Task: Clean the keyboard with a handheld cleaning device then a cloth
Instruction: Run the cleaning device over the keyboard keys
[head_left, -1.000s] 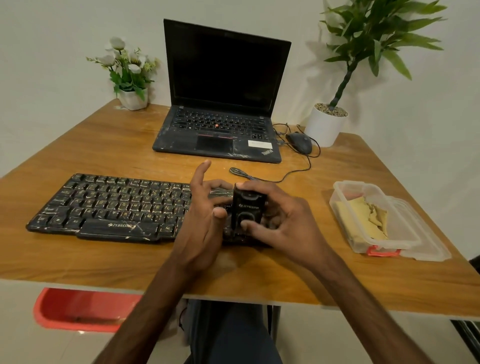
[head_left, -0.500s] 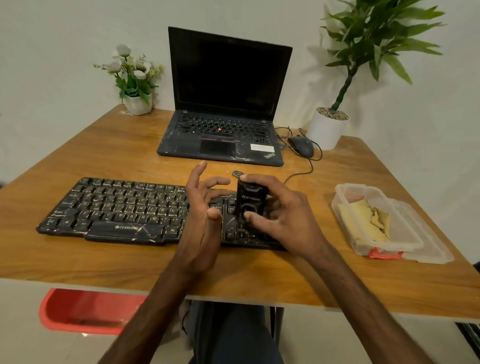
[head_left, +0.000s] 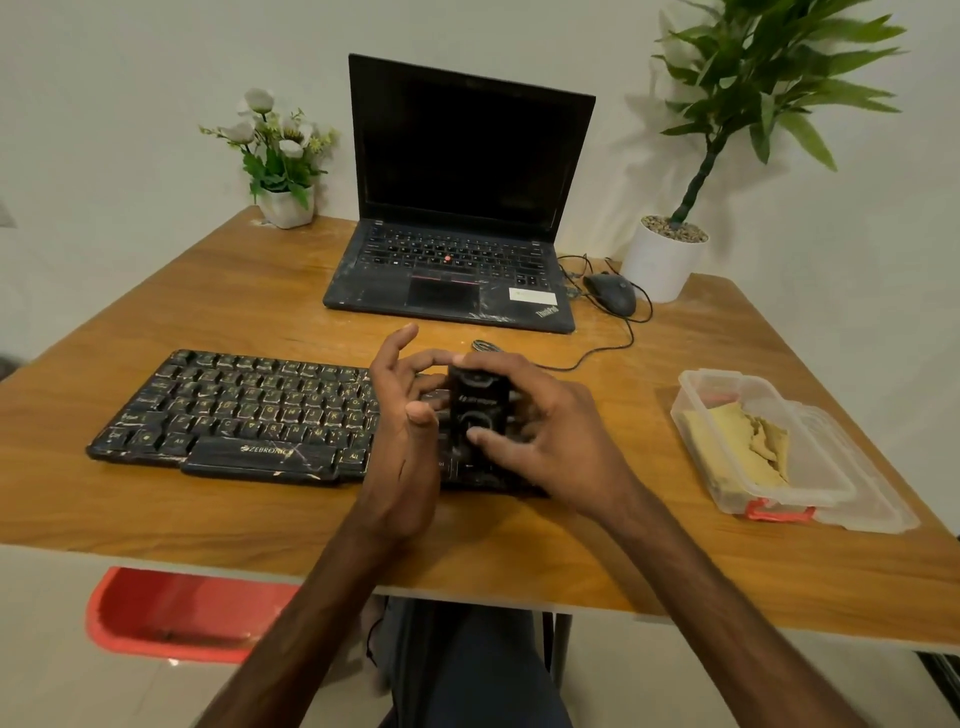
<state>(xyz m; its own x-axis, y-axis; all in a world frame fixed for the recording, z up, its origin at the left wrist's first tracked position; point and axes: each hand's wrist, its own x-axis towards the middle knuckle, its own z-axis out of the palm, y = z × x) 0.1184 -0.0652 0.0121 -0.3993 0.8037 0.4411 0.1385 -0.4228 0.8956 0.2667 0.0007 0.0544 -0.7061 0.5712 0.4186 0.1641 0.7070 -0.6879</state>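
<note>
Keyboard beneath right hand gripping cleaning device; left hand open beside; cloth stage apparently outstanding.

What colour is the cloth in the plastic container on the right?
Yellowish tan cloth, lying in the clear container; shows in the head view.
</note>
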